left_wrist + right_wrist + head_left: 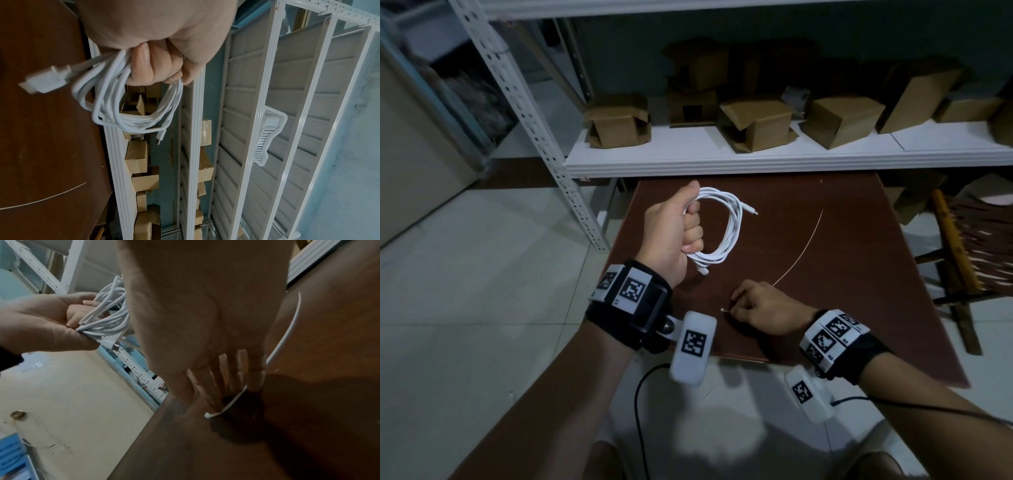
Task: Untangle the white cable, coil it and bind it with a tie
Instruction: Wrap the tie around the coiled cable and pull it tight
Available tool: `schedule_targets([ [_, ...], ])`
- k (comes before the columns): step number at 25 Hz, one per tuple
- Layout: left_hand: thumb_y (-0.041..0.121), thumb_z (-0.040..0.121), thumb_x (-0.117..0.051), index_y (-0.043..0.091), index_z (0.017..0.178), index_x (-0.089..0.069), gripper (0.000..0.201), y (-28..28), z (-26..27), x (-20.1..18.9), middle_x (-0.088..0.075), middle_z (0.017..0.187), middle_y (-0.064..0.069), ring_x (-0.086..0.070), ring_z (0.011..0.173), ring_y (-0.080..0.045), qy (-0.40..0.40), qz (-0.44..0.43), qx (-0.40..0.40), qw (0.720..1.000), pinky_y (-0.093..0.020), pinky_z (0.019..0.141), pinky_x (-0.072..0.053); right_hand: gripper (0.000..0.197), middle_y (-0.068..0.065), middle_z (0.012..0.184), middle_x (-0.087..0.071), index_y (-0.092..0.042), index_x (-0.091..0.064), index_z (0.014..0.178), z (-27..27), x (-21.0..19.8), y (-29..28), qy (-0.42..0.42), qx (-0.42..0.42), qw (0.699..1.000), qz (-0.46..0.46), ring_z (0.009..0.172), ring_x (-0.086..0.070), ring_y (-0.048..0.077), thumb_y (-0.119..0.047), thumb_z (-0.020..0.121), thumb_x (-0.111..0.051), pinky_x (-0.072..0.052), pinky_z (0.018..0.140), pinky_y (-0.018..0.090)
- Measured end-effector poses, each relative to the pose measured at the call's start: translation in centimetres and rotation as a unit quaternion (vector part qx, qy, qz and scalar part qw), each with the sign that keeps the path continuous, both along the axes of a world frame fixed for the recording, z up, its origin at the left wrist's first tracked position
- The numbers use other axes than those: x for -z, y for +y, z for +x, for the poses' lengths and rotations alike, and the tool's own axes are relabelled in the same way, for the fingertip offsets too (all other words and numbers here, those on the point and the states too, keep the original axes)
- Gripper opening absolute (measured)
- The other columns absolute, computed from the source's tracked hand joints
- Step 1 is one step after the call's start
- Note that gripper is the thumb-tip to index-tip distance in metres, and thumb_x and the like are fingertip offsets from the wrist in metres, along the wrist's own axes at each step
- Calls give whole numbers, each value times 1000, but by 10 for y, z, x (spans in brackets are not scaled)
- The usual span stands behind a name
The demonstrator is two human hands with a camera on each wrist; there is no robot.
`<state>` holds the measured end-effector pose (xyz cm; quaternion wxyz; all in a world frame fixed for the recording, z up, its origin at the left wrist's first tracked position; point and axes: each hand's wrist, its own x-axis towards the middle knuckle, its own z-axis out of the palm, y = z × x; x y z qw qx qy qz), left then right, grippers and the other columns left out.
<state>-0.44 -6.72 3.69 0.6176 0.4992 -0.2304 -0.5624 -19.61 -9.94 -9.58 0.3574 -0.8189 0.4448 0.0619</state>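
My left hand [681, 226] grips the white cable [732, 222], wound into a coil of several loops, above the brown table [825, 308]. In the left wrist view the coil [131, 113] hangs from my fist with the USB plug [43, 81] sticking out to the left and the small plug hanging at the bottom. A long thin white tie [801, 250] lies curved on the table. My right hand [756, 308] rests on the table over its near end, and the fingertips [213, 400] pinch the tie [287, 331] close to its head.
A white shelf [722, 157] with several cardboard boxes [756, 123] runs behind the table. A perforated metal upright [534, 130] stands at the left. A wooden chair [969, 246] is to the right of the table. Tiled floor lies to the left.
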Motion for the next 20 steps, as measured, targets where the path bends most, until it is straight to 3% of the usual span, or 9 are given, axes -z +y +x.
schedule_targets([
  [4, 34, 101, -63, 21, 67, -44, 41, 0, -1, 2, -20, 47, 11, -15, 37, -6, 1, 4, -1, 1000, -21, 36, -14, 19, -6, 117, -68, -19, -81, 90, -2, -2, -4, -11, -26, 1000, -13, 108, -64, 12, -29, 94, -65, -47, 104, 30],
  [8, 35, 100, -64, 20, 67, -44, 41, 0, -4, 3, -21, 47, 11, -16, 37, -6, 3, 9, -2, 1000, -21, 36, -15, 30, -10, 126, -60, -29, -66, 70, -5, 2, -6, 11, -59, 997, -39, 117, -54, 17, -39, 97, -62, -42, 104, 30],
  [13, 34, 100, -64, 20, 67, -44, 41, 0, -8, 2, -20, 46, 11, -15, 38, -7, 0, 16, -3, 1000, -22, 37, -13, 22, 1, 124, -60, -33, -48, 83, -10, 12, -4, 42, -77, 994, -63, 120, -51, 20, -54, 89, -54, -45, 102, 36],
  [16, 34, 100, -64, 20, 67, -44, 41, -1, -7, 1, -21, 47, 11, -16, 38, -7, -5, 16, -5, 1000, -22, 38, -13, 19, 1, 123, -55, -28, -54, 89, -13, 10, -11, 28, -86, 993, -75, 115, -56, 21, -47, 93, -58, -46, 102, 35],
  [19, 35, 100, -64, 20, 67, -44, 41, -1, 0, -1, -22, 47, 10, -17, 38, -7, -13, 15, -17, 1000, -22, 38, -14, 16, -2, 118, -55, -15, -70, 100, -19, -10, -19, -84, -26, 989, -119, 106, -60, 16, -28, 91, -74, -48, 100, 33],
  [20, 35, 100, -64, 20, 67, -45, 41, -2, 3, -2, -22, 48, 10, -17, 38, -7, -18, 15, -25, 999, -23, 38, -14, 15, -2, 115, -58, -13, -76, 101, -20, -20, -20, -141, 8, 981, -136, 103, -61, 15, -20, 88, -80, -49, 96, 26],
])
